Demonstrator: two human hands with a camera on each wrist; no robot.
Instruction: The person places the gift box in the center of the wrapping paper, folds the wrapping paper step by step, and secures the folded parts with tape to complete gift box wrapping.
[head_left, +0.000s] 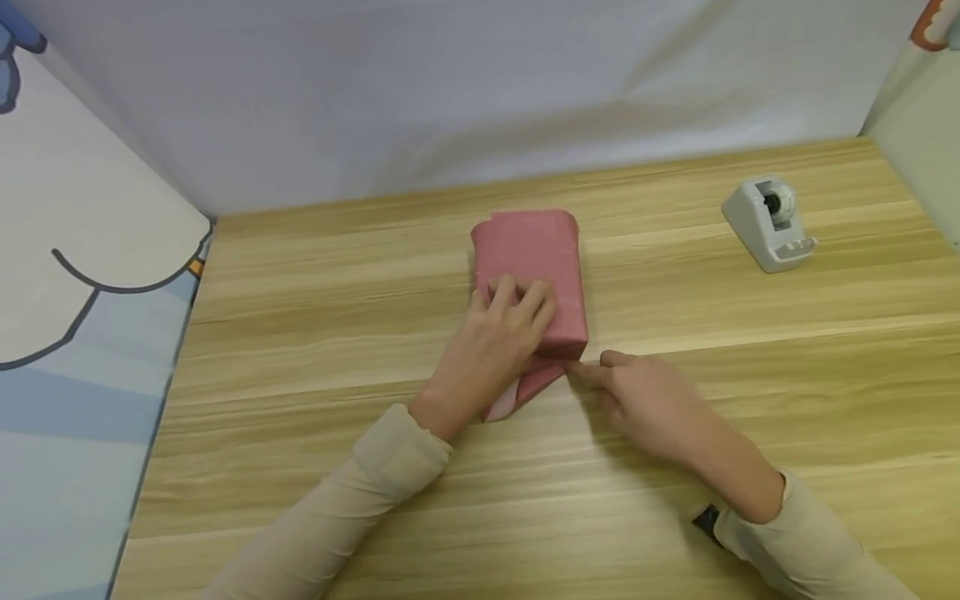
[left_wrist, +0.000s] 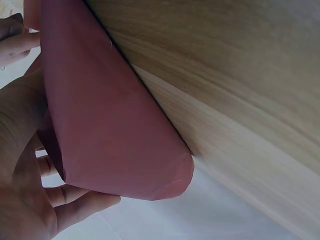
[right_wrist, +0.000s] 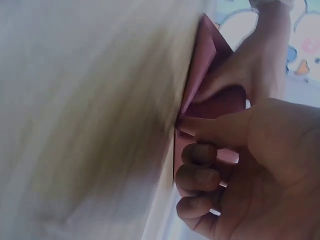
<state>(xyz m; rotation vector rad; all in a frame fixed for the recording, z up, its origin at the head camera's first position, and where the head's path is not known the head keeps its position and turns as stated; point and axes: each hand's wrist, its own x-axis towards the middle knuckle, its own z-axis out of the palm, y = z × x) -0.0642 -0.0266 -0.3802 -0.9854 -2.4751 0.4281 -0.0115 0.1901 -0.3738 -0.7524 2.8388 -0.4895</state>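
Note:
A box-shaped package wrapped in pink-red paper [head_left: 528, 250] lies on the wooden table. At its near end a folded paper flap [head_left: 542, 382] sticks out, its pale inner side partly showing. My left hand [head_left: 498, 337] rests over the top of the package, fingers spread on the paper; in the right wrist view its thumb [right_wrist: 220, 82] presses inside the end fold. Beside the near right corner, my right hand [head_left: 652, 404] touches the base of the flap with its extended thumb [right_wrist: 215, 129]. Its other fingers are bent, with no paper visible in them.
A white tape dispenser [head_left: 768, 223] with a roll of clear tape stands at the back right of the table [head_left: 300, 333]. A pale sheet-like backdrop [head_left: 450, 92] rises behind the table. A printed cartoon panel [head_left: 90, 333] borders the left side.

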